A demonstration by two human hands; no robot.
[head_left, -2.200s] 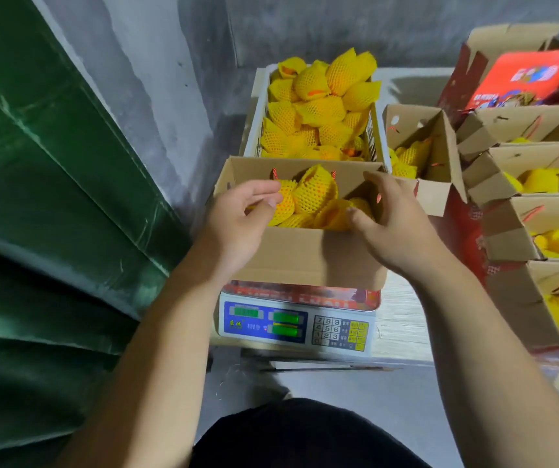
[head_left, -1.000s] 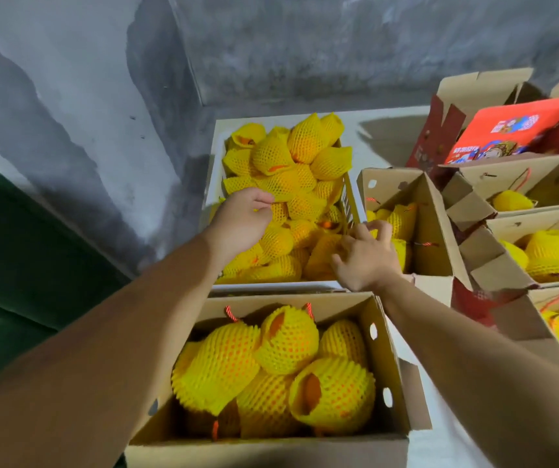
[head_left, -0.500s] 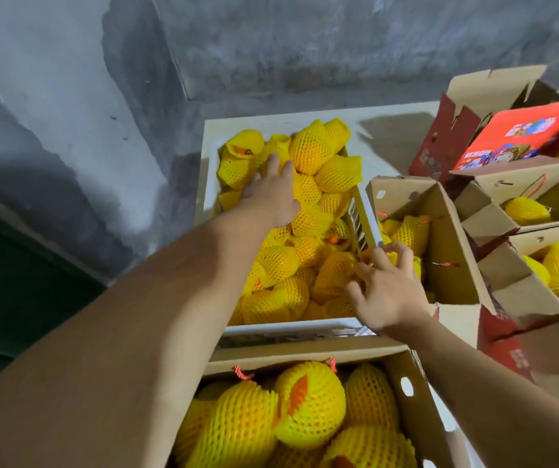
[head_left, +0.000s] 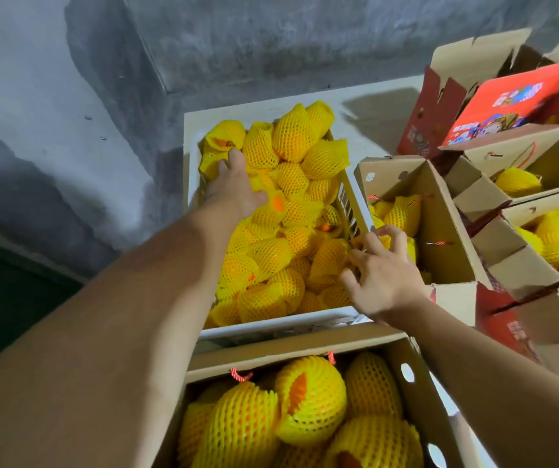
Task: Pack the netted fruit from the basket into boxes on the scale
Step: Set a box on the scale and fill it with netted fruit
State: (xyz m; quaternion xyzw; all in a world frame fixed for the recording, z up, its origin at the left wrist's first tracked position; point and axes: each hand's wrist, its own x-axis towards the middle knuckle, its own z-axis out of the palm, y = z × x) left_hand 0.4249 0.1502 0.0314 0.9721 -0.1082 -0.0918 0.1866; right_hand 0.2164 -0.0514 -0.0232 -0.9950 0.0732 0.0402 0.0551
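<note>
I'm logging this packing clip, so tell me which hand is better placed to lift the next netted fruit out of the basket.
Probably the left hand: it lies on the netted fruit deep in the basket. The right hand sits at the basket's right wall with spread fingers, holding nothing.

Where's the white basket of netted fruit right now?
In the head view, the white basket sits mid-frame against the grey wall, just beyond the near box and left of an open cardboard box.

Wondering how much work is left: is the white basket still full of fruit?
Full: netted fruit is heaped above the white basket's rim.
</note>
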